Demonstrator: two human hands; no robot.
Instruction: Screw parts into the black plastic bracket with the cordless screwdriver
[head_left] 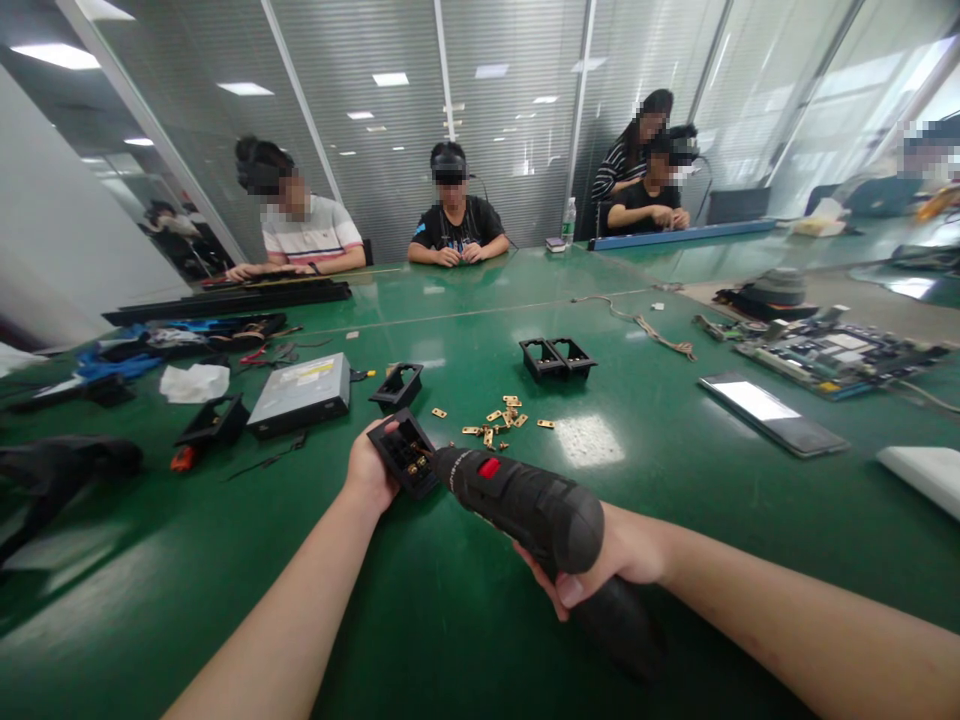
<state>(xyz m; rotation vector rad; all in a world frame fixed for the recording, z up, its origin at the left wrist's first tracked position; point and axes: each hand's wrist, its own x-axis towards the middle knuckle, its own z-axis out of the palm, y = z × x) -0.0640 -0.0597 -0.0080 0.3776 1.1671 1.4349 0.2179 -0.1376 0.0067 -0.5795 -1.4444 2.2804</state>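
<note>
My left hand (369, 468) grips a black plastic socket housing (403, 452) by its left side, tilted above the green table. Brass-coloured parts show inside it. My right hand (592, 565) is wrapped round the handle of a black cordless screwdriver (525, 500) with a red switch on top. Its nose points left into the housing's open face; whether the bit touches a screw I cannot make out. Just beyond lie several small brass plates (512, 412) in a loose pile. Two joined black housings (556, 358) stand behind the pile, and another black housing (397, 385) sits behind my left hand.
Left of my hands are a silver disc drive (301, 393), another black housing (212, 425) and a crumpled tissue (194, 383). A phone (772, 412) and a circuit board (844, 350) lie at the right. Several people sit or stand across the green table (480, 300).
</note>
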